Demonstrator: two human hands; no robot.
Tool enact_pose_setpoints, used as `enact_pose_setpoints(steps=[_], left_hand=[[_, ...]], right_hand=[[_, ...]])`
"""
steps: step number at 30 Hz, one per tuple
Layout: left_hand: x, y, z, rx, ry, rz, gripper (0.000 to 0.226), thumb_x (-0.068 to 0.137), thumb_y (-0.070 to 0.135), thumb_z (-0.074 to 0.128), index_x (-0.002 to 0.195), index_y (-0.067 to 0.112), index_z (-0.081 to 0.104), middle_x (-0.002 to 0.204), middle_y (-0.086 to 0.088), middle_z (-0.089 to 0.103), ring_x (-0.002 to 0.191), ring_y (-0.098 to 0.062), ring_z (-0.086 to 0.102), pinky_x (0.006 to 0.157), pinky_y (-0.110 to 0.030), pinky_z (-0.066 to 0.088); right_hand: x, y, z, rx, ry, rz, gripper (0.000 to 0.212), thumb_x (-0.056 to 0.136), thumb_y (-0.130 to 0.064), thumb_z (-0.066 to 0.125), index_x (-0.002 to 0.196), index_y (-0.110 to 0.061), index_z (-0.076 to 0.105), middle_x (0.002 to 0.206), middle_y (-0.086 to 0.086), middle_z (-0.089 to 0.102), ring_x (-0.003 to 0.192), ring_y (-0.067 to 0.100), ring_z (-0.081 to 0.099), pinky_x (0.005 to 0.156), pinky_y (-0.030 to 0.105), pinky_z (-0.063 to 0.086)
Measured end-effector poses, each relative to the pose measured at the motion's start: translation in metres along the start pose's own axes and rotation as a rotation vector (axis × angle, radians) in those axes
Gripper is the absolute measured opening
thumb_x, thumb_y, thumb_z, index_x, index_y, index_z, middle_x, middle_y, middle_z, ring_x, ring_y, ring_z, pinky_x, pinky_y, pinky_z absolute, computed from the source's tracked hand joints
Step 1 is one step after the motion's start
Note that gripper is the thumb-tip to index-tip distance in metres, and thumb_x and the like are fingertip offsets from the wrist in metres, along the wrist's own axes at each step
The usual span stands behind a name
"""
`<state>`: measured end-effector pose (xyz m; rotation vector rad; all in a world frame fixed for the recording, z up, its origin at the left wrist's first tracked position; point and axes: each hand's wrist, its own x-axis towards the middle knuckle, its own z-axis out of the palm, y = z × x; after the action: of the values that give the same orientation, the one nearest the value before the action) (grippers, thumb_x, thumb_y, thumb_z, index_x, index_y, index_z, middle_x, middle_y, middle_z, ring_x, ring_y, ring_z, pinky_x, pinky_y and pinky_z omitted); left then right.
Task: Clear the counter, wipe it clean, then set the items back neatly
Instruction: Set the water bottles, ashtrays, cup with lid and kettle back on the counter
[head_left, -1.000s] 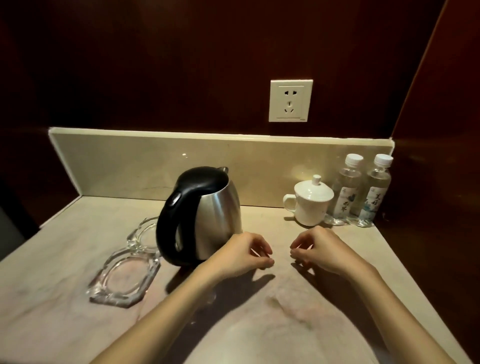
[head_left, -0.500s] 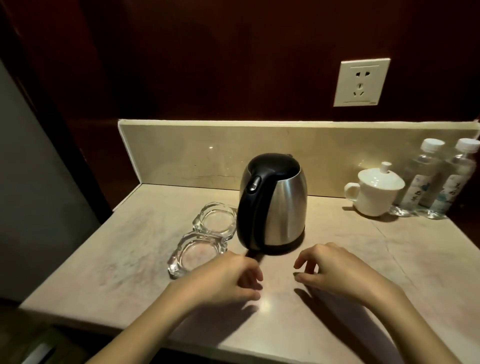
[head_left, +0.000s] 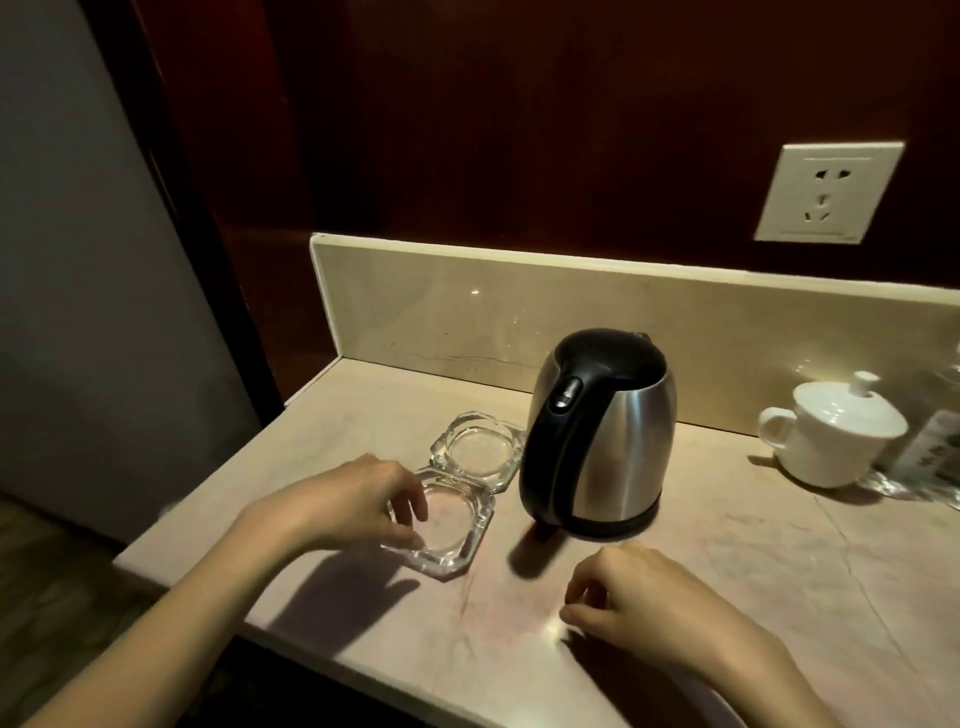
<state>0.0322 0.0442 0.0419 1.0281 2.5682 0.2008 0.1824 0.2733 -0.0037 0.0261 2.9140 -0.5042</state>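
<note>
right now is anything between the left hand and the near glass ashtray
Nothing visible does. The left hand is already over the near glass ashtray, its fingers curled at the near-left rim. The second ashtray sits behind it and the kettle to its right, both clear of the reach.
</note>
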Motion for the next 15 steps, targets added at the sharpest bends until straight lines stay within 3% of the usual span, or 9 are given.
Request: enact_pose_setpoints(steps=[4,7,11,15], left_hand=[[0.010,-0.025,-0.004,0.062,0.068,-0.182,0.034,0.082,0.050,0.067,0.100,0.022,0.066,0.097,0.006,0.069,0.081,-0.009,0.061,0.078,-0.025,0.048],[0.025,-0.035,0.001,0.009,0.070,-0.268,0.044,0.078,0.056,0.068,0.099,0.017,0.067,0.089,0.002,0.068,0.077,-0.012,0.060,0.066,-0.023,0.046],[0.043,-0.042,0.012,-0.037,0.063,-0.218,0.035,0.076,0.050,0.074,0.080,0.016,0.069,0.070,0.005,0.064,0.063,-0.009,0.058,0.056,-0.022,0.040],[0.056,-0.054,0.016,-0.139,0.058,-0.132,0.025,0.078,0.037,0.075,0.076,0.013,0.070,0.072,0.001,0.067,0.061,-0.008,0.055,0.060,-0.024,0.041]], right_hand=[[0.005,-0.006,0.004,0.031,0.015,0.015,0.027,0.088,-0.047,0.056,0.096,-0.025,0.070,0.092,-0.007,0.068,0.090,0.010,0.059,0.078,0.031,0.050],[0.006,-0.012,0.006,0.046,0.045,-0.003,0.027,0.087,-0.047,0.057,0.097,-0.024,0.068,0.094,-0.008,0.066,0.090,0.010,0.057,0.078,0.029,0.048],[0.014,-0.029,0.017,0.026,0.101,0.006,0.033,0.089,-0.051,0.053,0.105,-0.025,0.064,0.103,-0.004,0.065,0.099,0.015,0.059,0.079,0.030,0.045],[0.031,-0.047,0.026,0.072,0.171,0.084,0.039,0.089,-0.058,0.048,0.099,-0.023,0.062,0.099,-0.002,0.065,0.095,0.019,0.060,0.076,0.033,0.048]])
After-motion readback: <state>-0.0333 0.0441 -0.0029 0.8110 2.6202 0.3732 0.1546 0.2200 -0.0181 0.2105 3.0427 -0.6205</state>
